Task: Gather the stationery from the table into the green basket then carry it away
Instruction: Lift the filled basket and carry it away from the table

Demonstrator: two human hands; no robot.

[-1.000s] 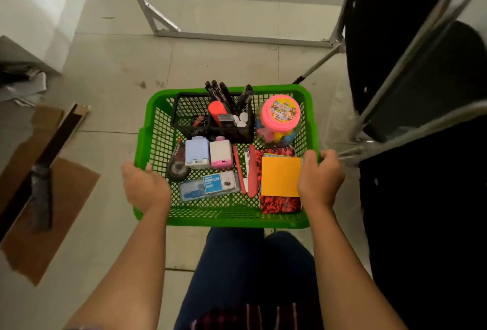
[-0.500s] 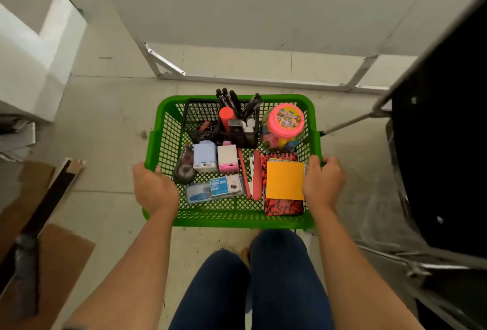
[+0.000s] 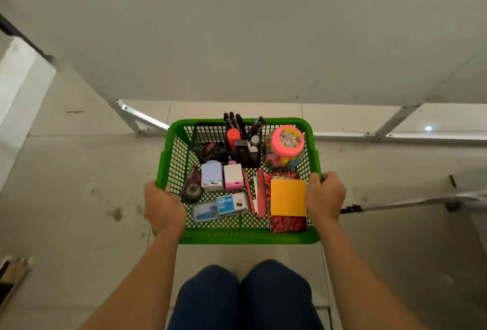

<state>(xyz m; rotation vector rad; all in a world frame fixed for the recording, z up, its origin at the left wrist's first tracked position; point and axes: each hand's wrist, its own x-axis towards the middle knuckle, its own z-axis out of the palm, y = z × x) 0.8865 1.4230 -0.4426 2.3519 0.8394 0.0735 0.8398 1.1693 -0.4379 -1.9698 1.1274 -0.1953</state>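
Observation:
I hold the green basket in the air over the tiled floor, above my knees. My left hand grips its left rim and my right hand grips its right rim. Inside stand a black mesh pen holder with markers and a pink-lidded jar. In front of them lie a tape dispenser, a blue stapler, a pink-and-white one, a box of binder clips, red pens and an orange sticky pad on a red notebook.
The white table fills the upper view, its near edge just beyond the basket. Its metal leg braces run down to the floor on both sides. A white block stands at left. A metal chair leg lies at right.
The view has swung up and toward the table; the black chair at right has left the frame. Both hands keep the same grip on the basket.

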